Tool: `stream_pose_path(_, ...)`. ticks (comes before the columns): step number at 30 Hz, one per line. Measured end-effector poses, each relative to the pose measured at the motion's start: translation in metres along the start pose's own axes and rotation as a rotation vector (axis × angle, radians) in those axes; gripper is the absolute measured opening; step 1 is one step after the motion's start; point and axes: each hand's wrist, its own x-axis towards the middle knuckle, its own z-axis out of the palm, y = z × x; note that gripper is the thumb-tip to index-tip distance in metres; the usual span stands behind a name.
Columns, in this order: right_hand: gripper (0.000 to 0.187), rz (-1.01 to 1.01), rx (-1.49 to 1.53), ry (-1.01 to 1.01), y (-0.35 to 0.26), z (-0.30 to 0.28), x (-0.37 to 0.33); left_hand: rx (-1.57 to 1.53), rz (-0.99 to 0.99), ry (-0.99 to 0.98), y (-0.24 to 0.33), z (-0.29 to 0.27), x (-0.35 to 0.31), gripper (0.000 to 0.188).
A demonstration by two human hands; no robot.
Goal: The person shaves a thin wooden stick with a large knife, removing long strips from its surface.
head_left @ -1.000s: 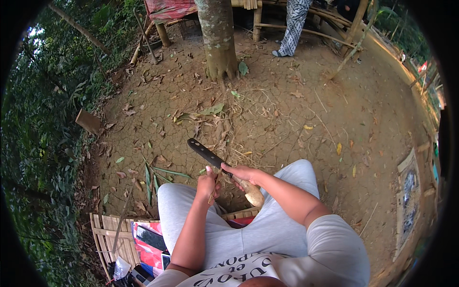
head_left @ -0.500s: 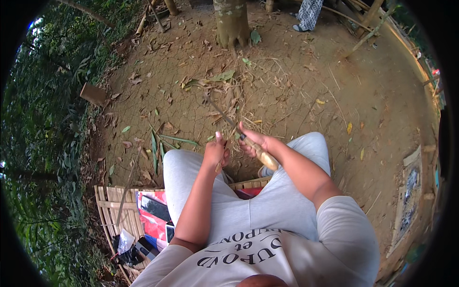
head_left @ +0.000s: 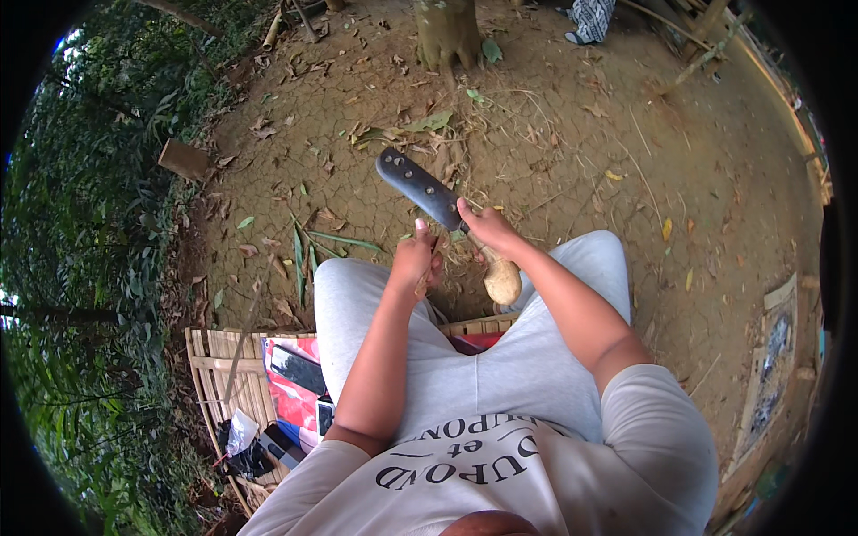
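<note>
My right hand [head_left: 490, 230] is wrapped round a machete [head_left: 416, 186] where its handle meets the blade. The dark, broad blade has several round holes and points away to the far left, its flat side facing up. A pale wooden handle [head_left: 502, 281] with a bulbous end sticks out below the hand, over the gap between my knees. Close beside the blade's base, my left hand [head_left: 414, 259] is closed with its thumb up. A thin brownish piece shows at its lower edge; its kind is too small to tell.
I sit on a bamboo-slat bench [head_left: 214, 364] with a phone [head_left: 298, 368] and a clear plastic bag [head_left: 240, 432] at my left. Ahead are dry leaves, a tree trunk [head_left: 449, 40] and another person's patterned trouser leg [head_left: 591, 18]. A wooden block [head_left: 184, 159] lies by the bushes.
The machete has turned in my right hand: its blade was seen nearly edge-on and now shows its broad side. Both hands have shifted slightly, and the whole view has moved a little.
</note>
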Motion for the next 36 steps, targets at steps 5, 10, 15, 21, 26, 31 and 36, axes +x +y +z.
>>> stream_pose_path(5, 0.077, 0.095, 0.126, 0.130, 0.001, 0.004, 0.002, -0.022, -0.017, -0.021, 0.001, -0.005, 0.000, 0.055)
stream_pose_path(10, 0.076, 0.177, 0.296, 0.081, 0.029, -0.006, 0.022, -0.006, -0.013, -0.043, 0.000, 0.003, -0.001, 0.054)
stream_pose_path(15, 0.071, 0.050, 0.195, -0.151, 0.004, 0.001, 0.001, -0.042, -0.024, -0.031, -0.001, -0.001, 0.000, 0.054)
stream_pose_path(21, 0.073, 0.016, 0.231, -0.401, -0.030, -0.003, -0.039, -0.084, -0.038, -0.021, -0.004, -0.004, -0.008, 0.055)
stream_pose_path(26, 0.069, 0.021, 0.157, -0.391, -0.042, -0.005, -0.056, 0.046, -0.002, 0.040, -0.004, 0.001, -0.007, 0.058)
stream_pose_path(31, 0.067, 0.218, 0.328, -0.529, -0.030, -0.009, -0.049, 0.047, 0.042, 0.026, -0.003, 0.011, -0.009, 0.057)
stream_pose_path(36, 0.067, 0.269, 0.439, -0.639, -0.019, 0.001, -0.039, 0.083, 0.047, 0.058, -0.004, 0.009, -0.007, 0.056)
